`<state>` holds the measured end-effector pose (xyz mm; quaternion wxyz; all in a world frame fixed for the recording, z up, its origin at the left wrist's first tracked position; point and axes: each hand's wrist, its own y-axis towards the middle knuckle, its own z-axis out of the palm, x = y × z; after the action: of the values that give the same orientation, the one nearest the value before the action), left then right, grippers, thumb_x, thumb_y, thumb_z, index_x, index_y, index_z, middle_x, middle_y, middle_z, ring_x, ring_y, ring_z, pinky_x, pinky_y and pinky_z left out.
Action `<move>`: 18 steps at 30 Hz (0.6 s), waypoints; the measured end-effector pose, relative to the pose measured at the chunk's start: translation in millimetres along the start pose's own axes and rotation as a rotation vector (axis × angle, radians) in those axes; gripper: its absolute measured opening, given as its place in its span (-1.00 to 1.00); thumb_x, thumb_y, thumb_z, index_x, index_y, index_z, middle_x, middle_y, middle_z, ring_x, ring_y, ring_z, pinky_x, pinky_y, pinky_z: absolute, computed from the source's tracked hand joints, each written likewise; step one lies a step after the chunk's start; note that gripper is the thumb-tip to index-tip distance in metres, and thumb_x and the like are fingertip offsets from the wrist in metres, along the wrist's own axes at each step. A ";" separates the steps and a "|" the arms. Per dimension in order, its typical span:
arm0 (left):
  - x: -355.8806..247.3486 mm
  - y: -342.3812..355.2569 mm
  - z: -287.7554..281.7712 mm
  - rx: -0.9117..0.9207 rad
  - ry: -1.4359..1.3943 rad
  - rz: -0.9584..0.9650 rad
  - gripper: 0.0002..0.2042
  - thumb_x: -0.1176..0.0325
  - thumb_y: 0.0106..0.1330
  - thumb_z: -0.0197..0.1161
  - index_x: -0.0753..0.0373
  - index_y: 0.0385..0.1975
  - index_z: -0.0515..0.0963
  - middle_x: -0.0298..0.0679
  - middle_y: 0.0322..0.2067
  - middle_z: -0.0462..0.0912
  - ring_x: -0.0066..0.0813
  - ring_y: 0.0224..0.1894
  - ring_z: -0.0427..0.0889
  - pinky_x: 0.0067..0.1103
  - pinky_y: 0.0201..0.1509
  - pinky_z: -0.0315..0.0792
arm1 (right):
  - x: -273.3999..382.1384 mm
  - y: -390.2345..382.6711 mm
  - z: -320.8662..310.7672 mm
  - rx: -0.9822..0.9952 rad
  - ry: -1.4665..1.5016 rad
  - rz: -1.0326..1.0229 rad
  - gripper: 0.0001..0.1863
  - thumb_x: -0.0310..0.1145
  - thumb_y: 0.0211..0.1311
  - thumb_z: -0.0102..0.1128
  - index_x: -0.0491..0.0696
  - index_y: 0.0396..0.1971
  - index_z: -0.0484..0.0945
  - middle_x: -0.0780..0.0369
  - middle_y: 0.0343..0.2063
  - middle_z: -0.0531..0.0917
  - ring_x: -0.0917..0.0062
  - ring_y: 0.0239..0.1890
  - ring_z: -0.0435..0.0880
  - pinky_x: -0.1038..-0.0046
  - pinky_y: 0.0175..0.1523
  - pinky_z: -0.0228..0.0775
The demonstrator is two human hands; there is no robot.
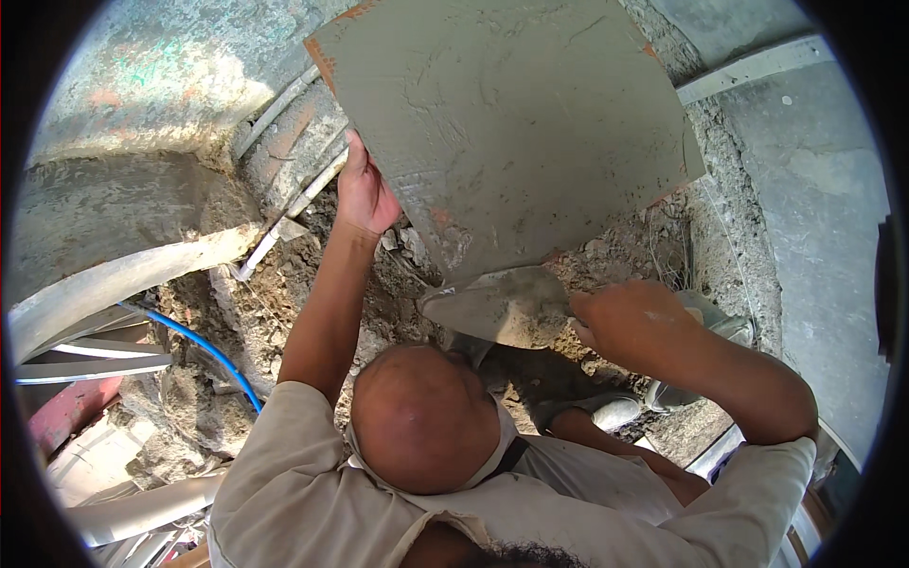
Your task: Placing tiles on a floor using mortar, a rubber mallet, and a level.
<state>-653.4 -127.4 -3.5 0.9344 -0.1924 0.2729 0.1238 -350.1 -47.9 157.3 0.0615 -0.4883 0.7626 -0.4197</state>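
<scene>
A large square tile (pixel 530 123), its upward face coated in wet grey mortar, is tilted up in front of me. Orange-brown shows along parts of its edges. My left hand (pixel 367 194) grips its left edge, thumb at the rim and the other fingers hidden behind. A trowel (pixel 516 308) with a broad, mortar-smeared metal blade is held in my right hand (pixel 630 317), whose fist hides the handle. The blade lies along the tile's lower edge; whether it touches cannot be told. My bent bare knee (pixel 421 421) rises between my forearms.
Broken rubble and soil (pixel 227 350) cover the ground. A thick pale pipe (pixel 142 270), a thin white pipe (pixel 294 213) and a blue hose (pixel 208 350) run at the left. Grey sheeting (pixel 805 180) borders the right. Footwear (pixel 615 412) shows below my right hand.
</scene>
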 end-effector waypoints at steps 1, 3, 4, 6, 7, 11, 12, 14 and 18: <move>4.2 4.5 2.6 0.009 0.003 0.000 -0.37 -0.13 0.46 -0.18 0.25 0.32 0.20 -0.08 0.25 0.36 -0.15 0.25 0.40 -0.21 0.32 0.33 | -4.1 -6.9 1.1 0.026 -0.011 -0.004 -0.71 -0.17 0.31 0.08 -0.10 -0.25 0.56 0.05 -0.52 0.65 0.11 -0.36 0.68 0.10 -0.19 0.49; -1.0 3.9 -0.8 -0.052 0.014 0.021 -0.38 -0.11 0.47 -0.18 0.28 0.31 0.20 -0.07 0.25 0.35 -0.15 0.25 0.41 -0.22 0.31 0.35 | -8.3 -21.1 -13.9 0.079 0.002 -0.019 -0.71 -0.15 0.31 0.08 -0.09 -0.25 0.56 0.05 -0.54 0.65 0.10 -0.37 0.68 0.10 -0.20 0.49; -4.2 2.6 3.3 -0.053 0.021 0.030 -0.38 -0.11 0.47 -0.18 0.28 0.31 0.20 -0.07 0.25 0.35 -0.15 0.25 0.41 -0.22 0.31 0.35 | -8.9 -30.5 -22.4 0.138 0.011 -0.009 -0.70 -0.14 0.32 0.08 -0.09 -0.26 0.55 0.06 -0.55 0.64 0.09 -0.39 0.68 0.10 -0.21 0.49; -13.1 -1.6 12.1 -0.044 0.073 0.031 -0.39 -0.10 0.47 -0.16 0.26 0.30 0.20 -0.12 0.25 0.38 -0.22 0.27 0.39 -0.19 0.35 0.29 | -8.6 -39.9 -33.8 0.116 0.011 0.033 -0.69 -0.12 0.32 0.07 -0.09 -0.25 0.55 0.04 -0.53 0.65 0.08 -0.37 0.67 0.10 -0.20 0.49; -12.7 -1.2 17.3 -0.040 0.070 0.025 -0.39 -0.10 0.47 -0.16 0.26 0.30 0.20 -0.12 0.25 0.38 -0.22 0.27 0.39 -0.19 0.35 0.29 | -9.9 -43.3 -35.7 0.107 0.021 0.101 -0.68 -0.11 0.32 0.06 -0.09 -0.25 0.55 0.03 -0.52 0.65 0.07 -0.36 0.67 0.09 -0.18 0.49; -12.1 0.5 30.2 -0.057 0.160 0.017 -0.39 -0.08 0.49 -0.16 0.29 0.33 0.16 -0.07 0.25 0.35 -0.17 0.26 0.40 -0.23 0.32 0.34 | -15.4 -15.5 -30.1 -0.083 0.091 0.107 -0.66 -0.09 0.32 0.06 -0.08 -0.20 0.56 0.00 -0.48 0.65 0.06 -0.32 0.66 0.09 -0.17 0.48; -11.6 1.7 30.5 -0.058 0.177 0.018 -0.39 -0.07 0.49 -0.17 0.29 0.33 0.15 -0.07 0.26 0.35 -0.18 0.26 0.39 -0.24 0.32 0.35 | -14.8 -5.6 -28.6 -0.095 0.093 0.117 -0.67 -0.13 0.33 0.05 -0.11 -0.23 0.57 0.02 -0.44 0.66 0.08 -0.29 0.67 0.12 -0.15 0.49; -10.7 1.4 29.2 -0.071 0.189 0.027 -0.40 -0.06 0.49 -0.17 0.29 0.33 0.15 -0.06 0.26 0.34 -0.17 0.26 0.39 -0.24 0.32 0.35 | -14.5 -4.0 -25.0 -0.104 0.100 0.124 -0.68 -0.17 0.33 0.04 -0.14 -0.25 0.57 0.03 -0.40 0.68 0.11 -0.26 0.68 0.15 -0.13 0.50; -10.8 1.6 22.2 -0.129 0.209 0.076 -0.39 -0.07 0.49 -0.17 0.30 0.33 0.14 -0.06 0.27 0.32 -0.17 0.26 0.39 -0.25 0.32 0.35 | -13.3 -35.0 -22.9 0.145 0.092 0.049 -0.68 -0.14 0.33 0.04 -0.11 -0.25 0.57 0.03 -0.40 0.67 0.13 -0.26 0.68 0.15 -0.12 0.50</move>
<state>-652.4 -117.8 19.3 0.8811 -0.2537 0.3675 0.1557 -330.5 -30.1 192.4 0.0720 -0.4441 0.7440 -0.4941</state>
